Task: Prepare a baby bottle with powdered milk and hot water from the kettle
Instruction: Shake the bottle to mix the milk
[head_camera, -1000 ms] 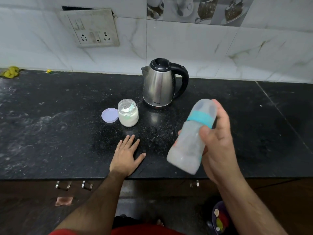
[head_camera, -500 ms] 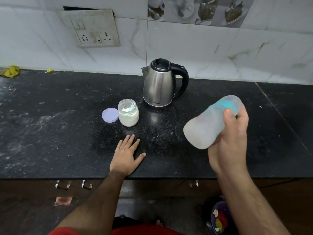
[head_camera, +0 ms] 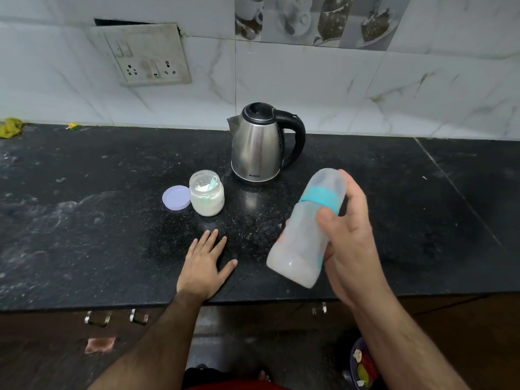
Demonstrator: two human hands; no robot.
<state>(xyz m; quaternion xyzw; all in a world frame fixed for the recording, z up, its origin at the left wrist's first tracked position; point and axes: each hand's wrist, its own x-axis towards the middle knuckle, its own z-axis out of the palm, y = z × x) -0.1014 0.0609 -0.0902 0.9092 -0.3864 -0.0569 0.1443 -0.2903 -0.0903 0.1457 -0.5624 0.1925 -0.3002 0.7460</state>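
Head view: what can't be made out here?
- Baby bottle: liquid level, blurred behind frosted plastic; its far side hidden by the right hand.
- Kettle: contents, lid shut.
- Powder jar: scoop mostly buried.
- Bin: cut off by the right forearm.

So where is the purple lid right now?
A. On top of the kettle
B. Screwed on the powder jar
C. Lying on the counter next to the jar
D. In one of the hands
C. The purple lid lies flat on the counter, just left of the open powder jar, not in either hand.
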